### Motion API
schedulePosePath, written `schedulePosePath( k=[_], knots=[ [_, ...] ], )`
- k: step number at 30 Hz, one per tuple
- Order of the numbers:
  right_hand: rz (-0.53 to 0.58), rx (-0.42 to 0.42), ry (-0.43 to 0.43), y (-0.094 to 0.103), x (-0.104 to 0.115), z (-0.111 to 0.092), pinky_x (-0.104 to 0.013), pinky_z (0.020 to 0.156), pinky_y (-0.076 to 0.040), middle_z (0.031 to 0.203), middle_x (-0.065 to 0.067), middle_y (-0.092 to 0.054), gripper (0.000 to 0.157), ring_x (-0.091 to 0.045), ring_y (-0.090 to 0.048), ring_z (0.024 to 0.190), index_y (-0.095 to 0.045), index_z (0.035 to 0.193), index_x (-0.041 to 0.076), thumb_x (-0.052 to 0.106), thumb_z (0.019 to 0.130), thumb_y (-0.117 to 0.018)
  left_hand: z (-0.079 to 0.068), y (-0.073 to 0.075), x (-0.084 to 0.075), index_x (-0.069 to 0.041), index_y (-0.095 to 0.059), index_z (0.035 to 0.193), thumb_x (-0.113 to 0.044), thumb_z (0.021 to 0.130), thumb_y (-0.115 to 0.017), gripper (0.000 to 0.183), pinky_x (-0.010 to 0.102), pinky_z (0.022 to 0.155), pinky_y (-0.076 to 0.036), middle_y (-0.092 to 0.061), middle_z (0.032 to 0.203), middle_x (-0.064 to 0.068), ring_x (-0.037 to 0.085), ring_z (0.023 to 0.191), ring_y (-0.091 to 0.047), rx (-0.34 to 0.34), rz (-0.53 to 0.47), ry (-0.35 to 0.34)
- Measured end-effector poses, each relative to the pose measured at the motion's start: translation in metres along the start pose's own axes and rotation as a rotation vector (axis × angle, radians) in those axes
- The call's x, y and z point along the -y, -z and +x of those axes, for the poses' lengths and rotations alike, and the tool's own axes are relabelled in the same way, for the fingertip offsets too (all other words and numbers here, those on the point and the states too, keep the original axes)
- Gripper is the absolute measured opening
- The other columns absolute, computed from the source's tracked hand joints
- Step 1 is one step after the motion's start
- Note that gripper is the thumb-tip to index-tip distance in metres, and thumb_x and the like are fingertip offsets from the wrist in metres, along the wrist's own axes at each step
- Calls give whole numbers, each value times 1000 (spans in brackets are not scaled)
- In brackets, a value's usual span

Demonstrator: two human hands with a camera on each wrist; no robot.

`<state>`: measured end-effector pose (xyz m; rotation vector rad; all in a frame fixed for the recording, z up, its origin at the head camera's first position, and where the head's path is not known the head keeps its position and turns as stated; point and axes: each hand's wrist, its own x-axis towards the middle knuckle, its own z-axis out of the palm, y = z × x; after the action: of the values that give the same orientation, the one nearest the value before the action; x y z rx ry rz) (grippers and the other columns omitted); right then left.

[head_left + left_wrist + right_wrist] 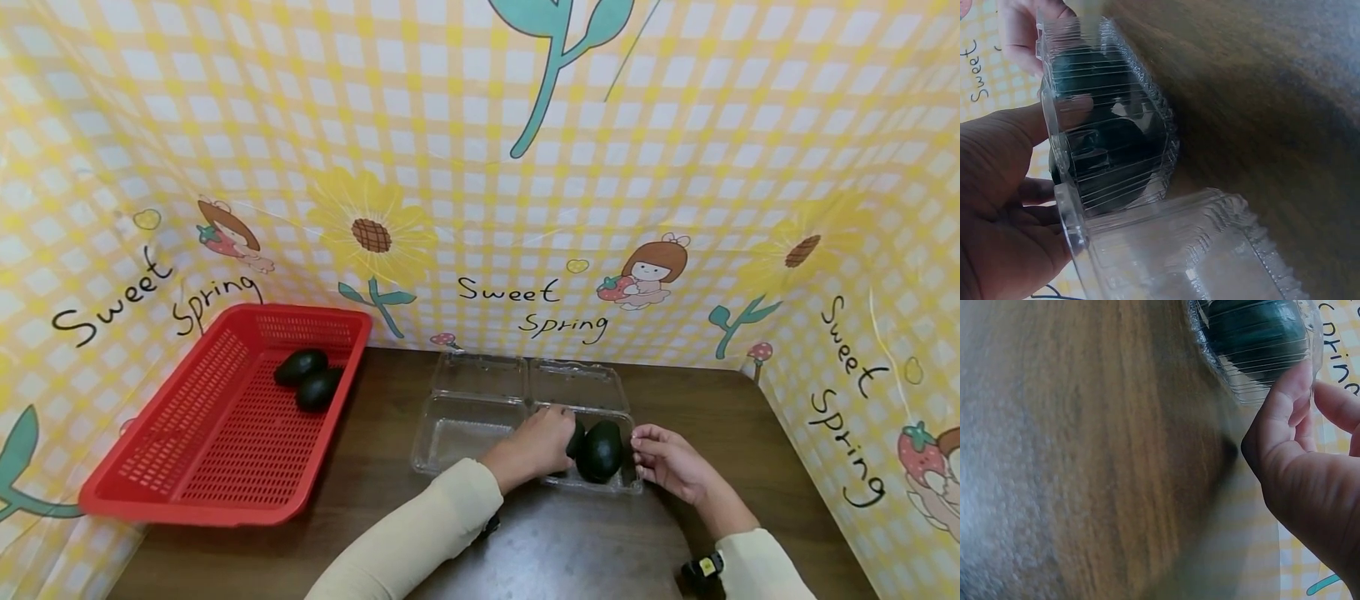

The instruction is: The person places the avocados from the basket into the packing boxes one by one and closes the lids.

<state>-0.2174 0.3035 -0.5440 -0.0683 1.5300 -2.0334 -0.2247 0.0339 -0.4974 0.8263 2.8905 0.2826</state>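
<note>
Two dark green avocados sit in the right-hand clear plastic clamshell box (633, 485), whose lid (577, 385) lies folded back toward the wall. One avocado (600, 454) shows fully from above; the other (576, 439) is largely covered by my left hand (542, 442). That left hand grips this second avocado, its thumb (1075, 110) reaching inside the box wall. My right hand (671, 462) pinches the box's right rim between thumb and fingers. Beside it on the left stands another open clear box (423, 446), with no fruit in it.
A red perforated plastic basket (311, 492) stands at the left, with two more avocados (318, 389) near its right wall. Everything rests on a dark wooden table (375, 533). A yellow checked cloth (480, 208) hangs behind and along both sides.
</note>
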Motion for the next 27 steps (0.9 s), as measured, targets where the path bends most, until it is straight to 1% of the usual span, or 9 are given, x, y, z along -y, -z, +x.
schedulePosePath(
  k=[3,5,9,12,14,16,19,23,27],
  knots=[
    [5,5,2,0,0,0,-22,75,-55,89,8,-63,22,-5,-60,81,-60,103,17,3,109,-43,0,-1,0,-5,-65,129,-39,82,-88,62,37,97,-56,-63,136,13,28,122,-63,5,-17,11],
    [4,7,3,0,0,-1,-22,75,-55,89,8,-63,22,-5,-60,81,-60,103,17,3,109,-43,0,1,1,-3,-63,133,-40,81,-88,68,36,100,-54,-62,137,14,29,124,-62,8,-29,15],
    [-13,-9,-2,0,0,0,-22,75,-55,89,9,-62,22,-5,-60,81,-59,102,18,4,109,-44,-3,11,5,-2,-60,137,-40,80,-89,75,34,99,-54,-62,134,16,29,121,-63,23,-80,-4],
    [-21,-15,-7,1,1,0,-22,75,-55,89,9,-62,22,-5,-60,81,-59,102,19,4,109,-44,-5,22,12,-2,-58,141,-37,82,-88,75,35,93,-56,-63,132,15,28,118,-63,54,-169,-18],
    [-18,-20,-9,0,1,0,-22,74,-55,88,8,-62,21,-5,-61,81,-59,103,18,4,109,-44,-8,30,18,-2,-56,144,-34,85,-86,74,36,95,-55,-61,138,15,29,126,-60,81,-252,-12],
    [-16,-16,-11,0,0,1,-21,74,-55,88,8,-63,20,-5,-61,81,-58,103,18,4,109,-44,-9,37,27,-2,-55,145,-31,88,-83,70,39,99,-54,-59,142,14,31,131,-56,90,-332,-4],
    [-11,-13,-16,-1,0,1,-21,74,-55,87,7,-63,20,-5,-61,81,-58,104,18,4,109,-44,-8,46,42,-1,-55,145,-28,91,-79,64,41,106,-50,-58,144,14,30,135,-54,68,-440,0],
    [-12,2,-7,-1,1,0,-21,74,-56,88,7,-63,23,-5,-61,81,-60,102,18,4,109,-43,-1,54,64,-1,-52,146,-27,96,-72,60,44,106,-51,-59,143,17,30,129,-58,7,-568,8],
    [-8,8,-1,-1,1,0,-21,75,-56,88,7,-63,24,-5,-61,81,-60,102,18,4,109,-43,7,58,81,0,-49,150,-26,100,-67,59,47,107,-50,-58,144,19,32,131,-57,-22,-685,67]
  ],
)
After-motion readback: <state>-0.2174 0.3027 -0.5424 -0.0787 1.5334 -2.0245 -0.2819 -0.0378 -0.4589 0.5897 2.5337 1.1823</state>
